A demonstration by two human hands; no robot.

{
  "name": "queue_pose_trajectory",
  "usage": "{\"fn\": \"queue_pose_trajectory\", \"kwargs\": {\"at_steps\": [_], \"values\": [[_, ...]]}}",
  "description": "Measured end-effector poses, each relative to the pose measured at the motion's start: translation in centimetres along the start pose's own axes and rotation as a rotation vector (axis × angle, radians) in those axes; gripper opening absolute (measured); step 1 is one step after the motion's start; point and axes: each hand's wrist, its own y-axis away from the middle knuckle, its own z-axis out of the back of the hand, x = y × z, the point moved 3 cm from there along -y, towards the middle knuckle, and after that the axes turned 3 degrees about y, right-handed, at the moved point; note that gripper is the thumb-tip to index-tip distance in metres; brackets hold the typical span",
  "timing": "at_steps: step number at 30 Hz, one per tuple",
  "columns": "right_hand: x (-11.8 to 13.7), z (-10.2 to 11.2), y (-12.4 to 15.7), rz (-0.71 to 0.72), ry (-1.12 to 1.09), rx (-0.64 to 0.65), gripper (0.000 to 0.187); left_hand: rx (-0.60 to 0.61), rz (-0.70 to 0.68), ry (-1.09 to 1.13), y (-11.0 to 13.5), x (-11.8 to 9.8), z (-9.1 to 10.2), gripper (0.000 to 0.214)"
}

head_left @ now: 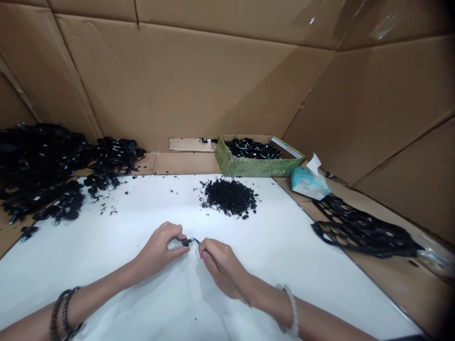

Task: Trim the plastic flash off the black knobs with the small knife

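Note:
My left hand (161, 248) pinches a small black part (186, 242) with a shiny metal pin between thumb and finger, just above the white board (149, 303). From the right, my right hand (222, 265) is closed around a thin dark tool with a pointed tip (196, 241). That tip meets or nearly meets the metal end of the part; I cannot tell which. Most of the tool is hidden in my fingers. Beyond my hands lies a heap of small black rings and bits (231, 196).
A green box (256, 166) of black parts with metal pins stands at the back. Larger black parts (42, 161) are piled at left. On the right are a tissue pack (310, 182) and black perforated sheets (369, 229). Cardboard walls (213, 76) enclose the back and right.

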Motion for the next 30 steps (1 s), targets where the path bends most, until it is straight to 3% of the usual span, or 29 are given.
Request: {"fn": "queue_pose_trajectory", "kwargs": {"at_steps": [10,30], "values": [[-0.3,-0.9,0.7,0.212,0.104,0.033,0.013,-0.054,-0.087,-0.027,0.8,0.3,-0.4,0.009],[-0.5,-1.1,0.5,0.14,0.117,0.06,0.012,-0.097,-0.039,0.008,1.0,0.3,-0.6,0.011]]}}
